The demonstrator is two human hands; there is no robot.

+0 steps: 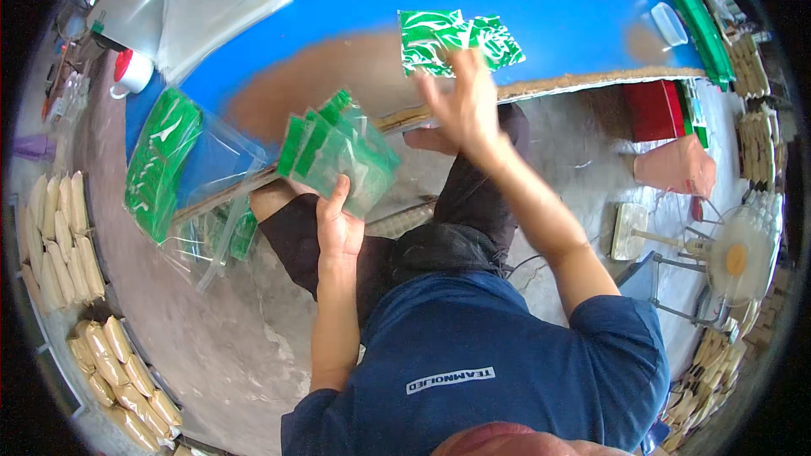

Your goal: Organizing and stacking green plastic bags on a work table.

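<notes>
Left hand (338, 228) holds four green pouches (338, 152).

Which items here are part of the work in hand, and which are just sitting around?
In hand:
- left hand holding a fanned stack of green pouches
- right hand at the loose green pouches on the blue table
- clear bag of green pouches

Lying about:
- white tape roll
- red box
- tan packets
- fan
</notes>
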